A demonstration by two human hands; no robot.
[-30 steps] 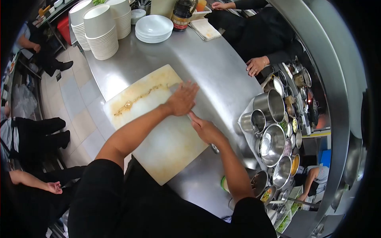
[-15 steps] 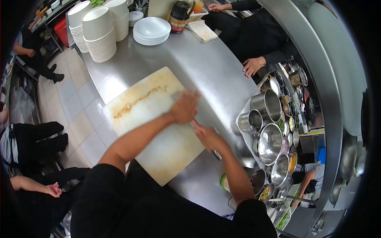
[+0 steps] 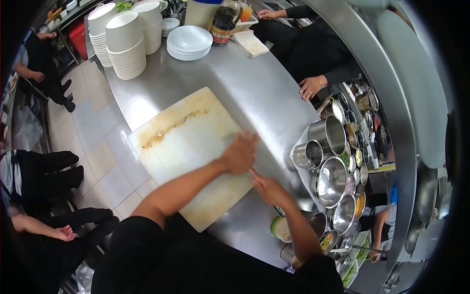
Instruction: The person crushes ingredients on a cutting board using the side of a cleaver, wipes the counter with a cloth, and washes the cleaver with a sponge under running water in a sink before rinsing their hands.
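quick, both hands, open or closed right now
Left hand: open, held flat over the cutting board.
Right hand: closed around what looks like a knife handle.

The left hand (image 3: 241, 153) lies flat, fingers spread, over the right edge of a pale board (image 3: 181, 152). The right hand (image 3: 269, 190) grips a tool (image 3: 251, 172), mostly hidden by both hands. A brown smear (image 3: 155, 139) streaks the board. Beyond, on the counter (image 3: 264, 88), stand stacked tubs (image 3: 128, 59), dishes (image 3: 189, 41) and a jar (image 3: 223, 28); metal bowls (image 3: 331, 182) crowd the right side, near another person's hand (image 3: 313, 87).
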